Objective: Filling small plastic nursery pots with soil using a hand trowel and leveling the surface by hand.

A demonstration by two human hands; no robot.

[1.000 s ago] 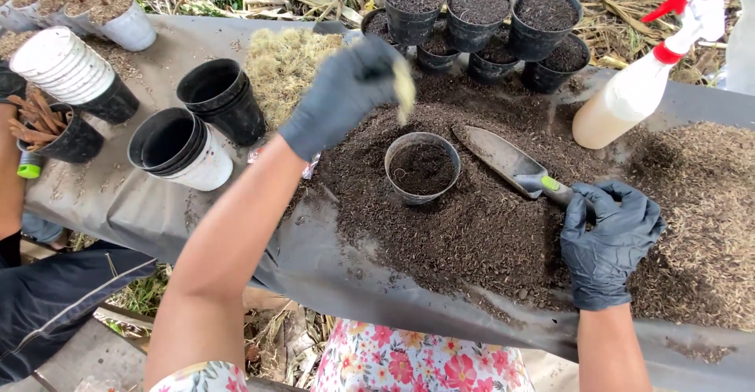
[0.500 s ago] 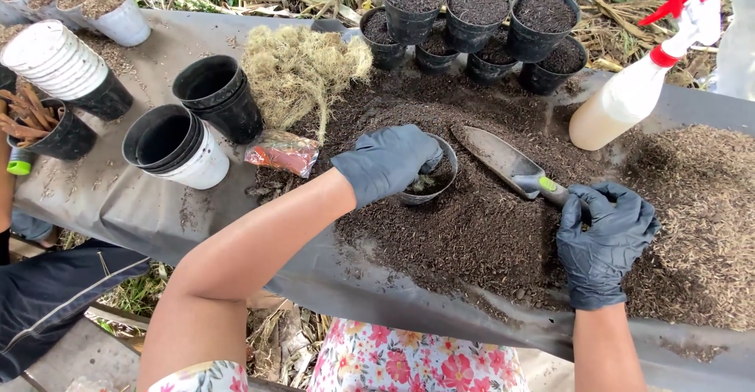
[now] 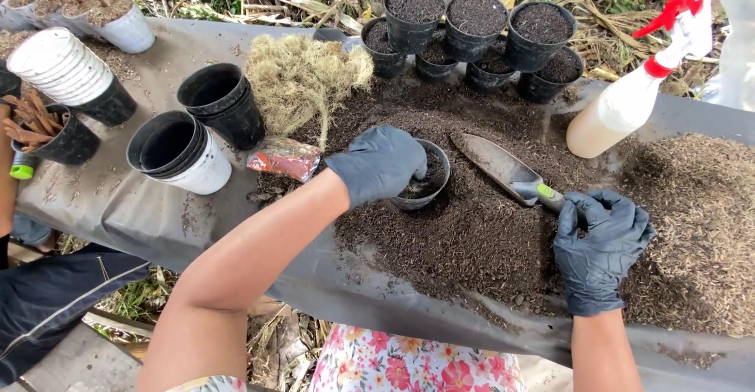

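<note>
1. Resting nearest the wearer, the right hand (image 3: 602, 250), in a dark glove, lies knuckles-up on the loose soil heap (image 3: 472, 235). Its fingers are curled loosely about the near end of the trowel (image 3: 507, 170) handle; whether they actually clamp the handle cannot be told, as the glove hides the contact.
2. The trowel's long axis runs from near right, at the grey-and-green handle, to far left, where the blade tip points. The blade lies flat on the soil, just right of the small pot (image 3: 425, 176) and apart from its rim.
3. The left hand (image 3: 381, 164), also gloved, reaches in from the near left. Its fingers are bent down over the near-left rim of the small pot and dip into the pot's mouth. What they press or hold inside is hidden by the hand itself; the grip is partly closed, and on what cannot be told.
4. The small pot stands upright, sunk slightly into the soil heap, at mid-table. It lies directly under the left fingertips and to the far left of the right hand; the left hand is plainly the nearer of the two.
5. A foil sachet (image 3: 285, 158) lies left of the left hand, on the grey sheet (image 3: 157, 211).
6. A clump of pale moss (image 3: 303, 77) sits beyond it.
7. A spray bottle (image 3: 629, 101) leans at far right.
8. Soil-filled black pots (image 3: 472, 22) are grouped along the far edge.
</note>
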